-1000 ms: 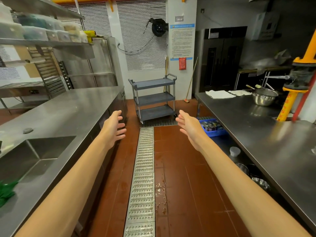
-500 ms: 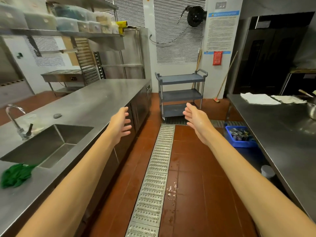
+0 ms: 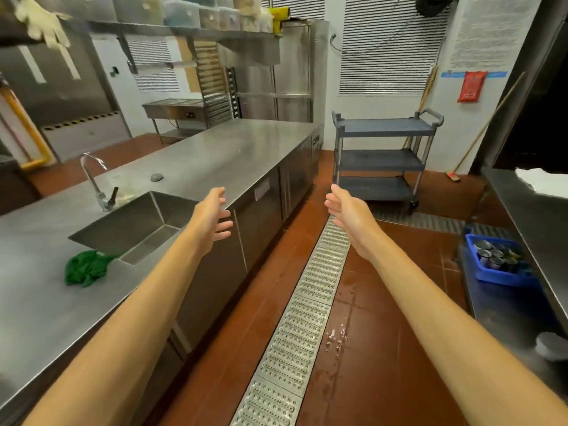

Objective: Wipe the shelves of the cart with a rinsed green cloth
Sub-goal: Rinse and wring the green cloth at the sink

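A crumpled green cloth (image 3: 86, 268) lies on the steel counter (image 3: 215, 155) at the near corner of the sink (image 3: 135, 224). The grey three-shelf cart (image 3: 384, 158) stands at the far end of the aisle against the wall. My left hand (image 3: 212, 218) hovers open over the counter's front edge, right of the sink and well right of the cloth. Out over the aisle, my right hand (image 3: 349, 212) is stretched with fingers apart and holds nothing.
A curved faucet (image 3: 95, 179) rises behind the sink. A metal floor drain grate (image 3: 307, 302) runs down the red tiled aisle. A blue crate of cans (image 3: 499, 261) sits under the right steel counter (image 3: 534, 216). A broom (image 3: 479, 133) leans on the wall beside the cart.
The view has swung left, bringing the sink, faucet and green cloth further into frame. Both hands stay open and stretched forward, holding nothing.
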`<control>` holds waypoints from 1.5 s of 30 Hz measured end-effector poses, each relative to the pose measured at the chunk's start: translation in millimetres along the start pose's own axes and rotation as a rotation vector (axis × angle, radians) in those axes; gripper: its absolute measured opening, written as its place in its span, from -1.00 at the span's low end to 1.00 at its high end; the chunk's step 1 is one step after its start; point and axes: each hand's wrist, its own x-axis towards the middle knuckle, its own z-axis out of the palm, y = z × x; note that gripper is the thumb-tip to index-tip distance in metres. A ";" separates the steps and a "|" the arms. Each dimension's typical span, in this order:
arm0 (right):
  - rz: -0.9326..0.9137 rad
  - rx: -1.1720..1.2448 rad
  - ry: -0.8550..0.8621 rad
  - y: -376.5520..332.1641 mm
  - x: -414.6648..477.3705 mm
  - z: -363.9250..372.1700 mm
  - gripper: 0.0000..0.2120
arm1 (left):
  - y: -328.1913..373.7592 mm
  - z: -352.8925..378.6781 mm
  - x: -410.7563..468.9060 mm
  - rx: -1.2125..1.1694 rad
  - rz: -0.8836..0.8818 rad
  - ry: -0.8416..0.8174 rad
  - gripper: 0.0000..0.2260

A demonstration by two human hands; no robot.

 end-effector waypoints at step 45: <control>0.001 -0.197 -0.710 -4.5 284.3 537.8 -0.45 | -41.5 -376.1 250.0 -0.148 -0.148 0.601 -0.50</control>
